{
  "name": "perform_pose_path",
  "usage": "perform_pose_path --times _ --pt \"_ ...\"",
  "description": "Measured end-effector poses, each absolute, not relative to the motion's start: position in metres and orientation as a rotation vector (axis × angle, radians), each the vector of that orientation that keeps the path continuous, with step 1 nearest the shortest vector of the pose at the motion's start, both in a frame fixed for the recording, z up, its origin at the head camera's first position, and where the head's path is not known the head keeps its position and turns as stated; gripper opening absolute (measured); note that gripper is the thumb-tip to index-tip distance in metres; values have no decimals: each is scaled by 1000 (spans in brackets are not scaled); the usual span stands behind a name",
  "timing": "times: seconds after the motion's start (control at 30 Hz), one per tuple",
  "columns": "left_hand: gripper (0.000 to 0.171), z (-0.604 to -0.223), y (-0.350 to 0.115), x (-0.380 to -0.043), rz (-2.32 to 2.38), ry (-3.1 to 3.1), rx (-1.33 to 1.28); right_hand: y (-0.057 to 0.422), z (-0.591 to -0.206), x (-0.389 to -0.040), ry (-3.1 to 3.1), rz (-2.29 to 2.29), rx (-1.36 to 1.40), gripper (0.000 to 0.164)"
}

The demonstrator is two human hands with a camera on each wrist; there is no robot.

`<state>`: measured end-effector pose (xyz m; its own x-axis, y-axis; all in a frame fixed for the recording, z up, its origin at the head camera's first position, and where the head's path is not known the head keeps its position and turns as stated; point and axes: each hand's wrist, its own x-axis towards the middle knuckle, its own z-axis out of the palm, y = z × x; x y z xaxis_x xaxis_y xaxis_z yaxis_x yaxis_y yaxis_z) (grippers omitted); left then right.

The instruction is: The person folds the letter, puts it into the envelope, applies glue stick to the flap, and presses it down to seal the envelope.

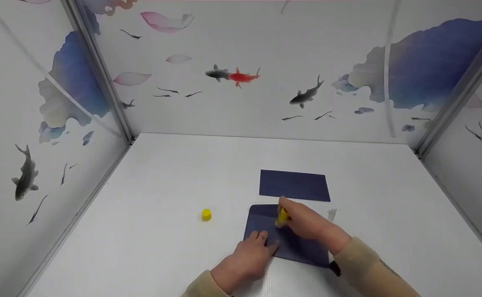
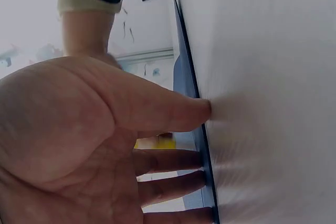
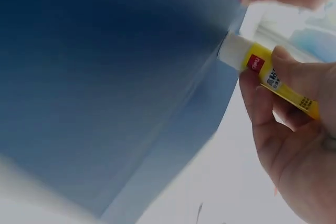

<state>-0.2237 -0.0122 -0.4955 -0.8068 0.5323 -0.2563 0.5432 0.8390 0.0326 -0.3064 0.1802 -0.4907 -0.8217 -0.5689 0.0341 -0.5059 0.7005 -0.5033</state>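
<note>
My right hand (image 1: pixel 304 220) grips a yellow glue stick (image 3: pixel 268 72), whose white end touches a dark blue sheet (image 1: pixel 300 247) with rounded corners. A faint line runs across this sheet from the stick's tip in the right wrist view. On the sheet's near left part, the fingers of my left hand (image 1: pixel 251 256) press down, spread and fairly straight. The left thumb (image 2: pixel 184 113) lies at the sheet's edge in the left wrist view. To the left on the table stands a small yellow cap (image 1: pixel 206 215).
Beyond the sheet lies a second dark blue rectangle (image 1: pixel 294 185). A small translucent scrap (image 1: pixel 332 214) is beside my right wrist. White panels printed with fish and petals enclose the white table (image 1: pixel 175 177) at the back and both sides.
</note>
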Motion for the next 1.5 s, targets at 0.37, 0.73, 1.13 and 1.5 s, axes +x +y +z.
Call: perform_pose_path --times 0.37,0.73,1.13,1.5 --pt "65 -496 -11 -224 -45 2726 785 194 -493 -299 2833 -781 -809 28" --pt "64 -496 -11 -224 -22 2745 780 177 -495 -301 2780 -818 -929 25" --pt "67 -494 -12 -223 -41 2762 792 244 -485 -279 2812 -758 -544 29" --pt "64 -495 -11 -224 -21 2740 774 194 -495 -303 2852 -815 -729 29"
